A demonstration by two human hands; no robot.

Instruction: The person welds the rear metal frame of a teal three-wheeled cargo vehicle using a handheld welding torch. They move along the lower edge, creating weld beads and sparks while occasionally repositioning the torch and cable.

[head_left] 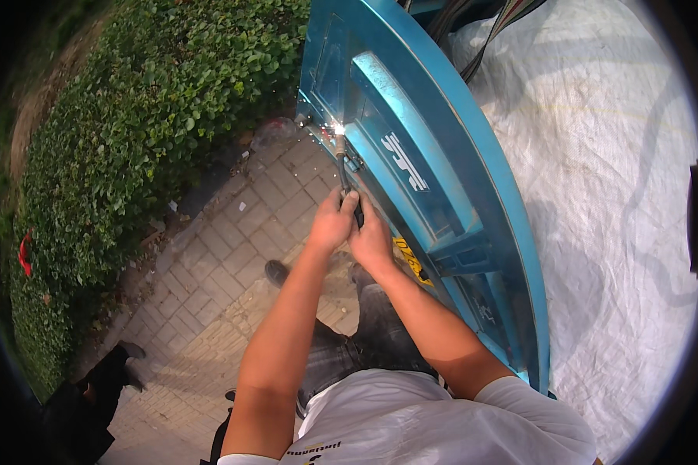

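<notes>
My left hand (332,223) and my right hand (370,236) are closed together around the dark handle of a welding torch (343,169). Its tip reaches up to the lower left part of a turquoise metal vehicle panel (477,178), where a bright white glow (338,129) throws off sparks. Raised ribs and white markings run along the panel. A yellow plate (412,262) is on the panel just right of my right forearm. My hands hide part of the handle.
A hedge (147,93) with a red object (25,252) lines the left, beside paving (217,256) with scattered litter. A white crinkled sheet (605,232) lies right of the panel, with straps above. Another person's dark-clothed legs (93,399) show at lower left.
</notes>
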